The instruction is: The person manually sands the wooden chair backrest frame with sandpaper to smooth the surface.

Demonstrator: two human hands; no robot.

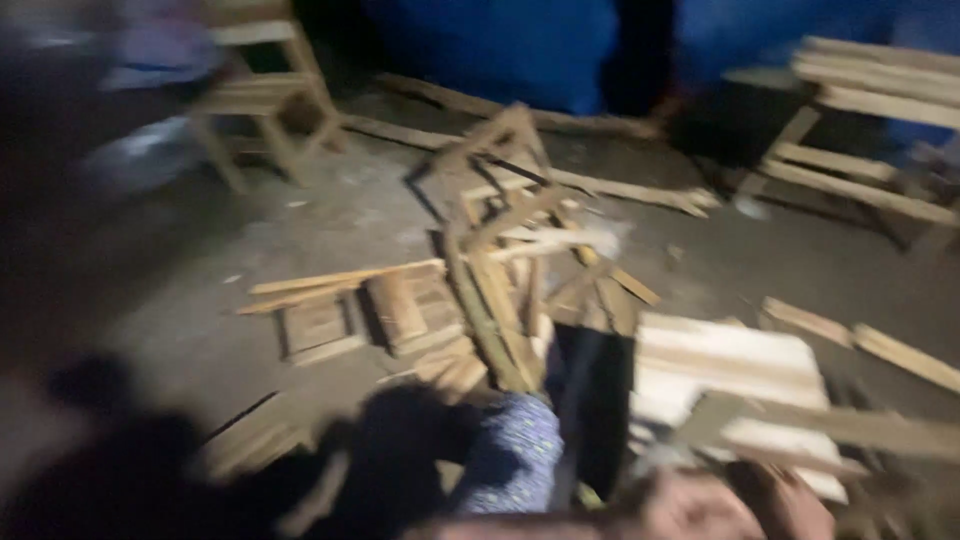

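- Timber, loose: a heap of pale wooden slats (pixel 500 270) lay on the concrete floor (pixel 200 310) at the centre of the view, pieces crossed and leaning on one another, apparently tipped there rather than stacked.
- Frame, open: one rectangular wooden frame (pixel 490 150) stood tilted on the heap toward 12 o'clock, propped by the slats under it.
- Panels, small: two boxy wooden panels (pixel 375 315) lay flat at 9 o'clock of the heap, just beside it, under a long thin strip.
- Board, pale: a wide slatted board (pixel 725 365) rested at 4 o'clock, near the person's hand, with a bar across its near edge.
- Hand, right (pixel 720 505): seen at 5 o'clock at the bottom edge, blurred; it seemed to touch the bar on the pale board. Whether its fingers were open or closed around the wood could not be told.
- Hand, left: not made out; the dark blur at 7 o'clock hid that side.
- Cloth, blue patterned (pixel 515 455): a sleeve or garment at 6 o'clock, beside a dark upright shape.
- Stool, wooden (pixel 265 95): upright at 11 o'clock, well apart from the heap.
- Bench frame, slatted (pixel 865 130): at 2 o'clock, against blue sheeting (pixel 500 45).
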